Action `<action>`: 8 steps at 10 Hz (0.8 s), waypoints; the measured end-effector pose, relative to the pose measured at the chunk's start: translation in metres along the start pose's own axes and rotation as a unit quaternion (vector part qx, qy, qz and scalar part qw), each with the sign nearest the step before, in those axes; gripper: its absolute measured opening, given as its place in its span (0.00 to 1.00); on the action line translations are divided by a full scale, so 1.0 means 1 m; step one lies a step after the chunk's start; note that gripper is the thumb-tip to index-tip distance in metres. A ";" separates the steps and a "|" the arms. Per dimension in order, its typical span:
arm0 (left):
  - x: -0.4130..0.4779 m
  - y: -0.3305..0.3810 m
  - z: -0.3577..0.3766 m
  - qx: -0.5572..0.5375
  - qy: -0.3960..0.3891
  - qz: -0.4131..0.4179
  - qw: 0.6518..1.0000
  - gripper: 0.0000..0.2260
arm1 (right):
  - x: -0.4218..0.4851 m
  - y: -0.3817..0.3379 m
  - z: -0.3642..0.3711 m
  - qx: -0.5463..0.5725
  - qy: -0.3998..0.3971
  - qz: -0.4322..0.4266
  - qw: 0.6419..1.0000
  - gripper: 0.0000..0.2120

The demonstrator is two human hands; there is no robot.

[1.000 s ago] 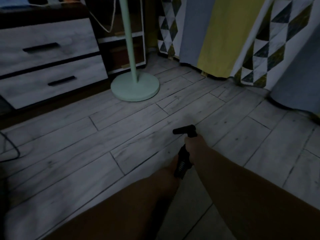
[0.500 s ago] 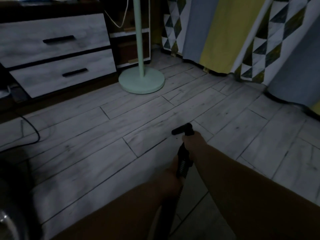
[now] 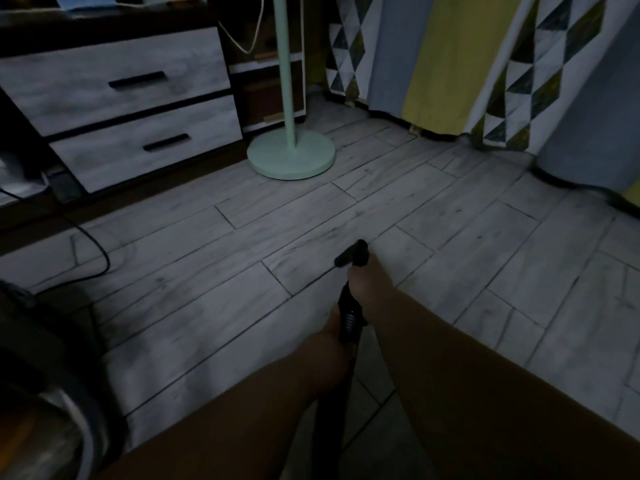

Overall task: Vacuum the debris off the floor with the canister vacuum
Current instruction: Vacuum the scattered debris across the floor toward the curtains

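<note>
both-handed, left hand (image 3: 334,336) and right hand (image 3: 367,284) grip the vacuum wand (image 3: 349,306).

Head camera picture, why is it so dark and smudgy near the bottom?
Head view: the room is dimly lit, so the floor looks grey; head view: the shiny round object at bottom left is blurred and nearly black; head view: the wide lens makes the drawers lean; the vacuum wand in the right hand is readable.

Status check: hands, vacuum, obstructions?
Left hand and right hand both grip the vacuum wand. Nozzle down near floor, contact unclear. Fan base ahead, cable on floor left.
</note>
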State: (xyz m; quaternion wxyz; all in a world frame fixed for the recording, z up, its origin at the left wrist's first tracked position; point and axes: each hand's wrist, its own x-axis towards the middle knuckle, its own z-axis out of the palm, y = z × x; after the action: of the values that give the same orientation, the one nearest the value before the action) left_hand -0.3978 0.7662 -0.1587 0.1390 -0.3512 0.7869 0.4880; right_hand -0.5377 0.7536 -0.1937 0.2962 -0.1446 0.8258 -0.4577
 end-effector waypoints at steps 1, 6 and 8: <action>0.001 0.001 0.004 -0.016 0.004 -0.001 1.000 0.30 | 0.001 0.003 -0.006 -0.001 -0.011 -0.005 1.000 0.20; 0.084 -0.005 0.006 -0.025 0.140 -0.012 0.990 0.31 | 0.074 -0.016 0.010 0.026 -0.125 -0.012 0.992 0.19; 0.114 0.003 0.000 -0.032 0.160 -0.013 0.987 0.33 | 0.107 -0.025 0.015 0.012 -0.109 -0.038 0.993 0.22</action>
State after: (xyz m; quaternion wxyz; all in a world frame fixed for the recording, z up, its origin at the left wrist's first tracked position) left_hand -0.4817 0.7196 -0.2205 0.0069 -0.4393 0.7783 0.4485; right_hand -0.6136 0.6754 -0.2167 0.3683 -0.2208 0.7771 -0.4602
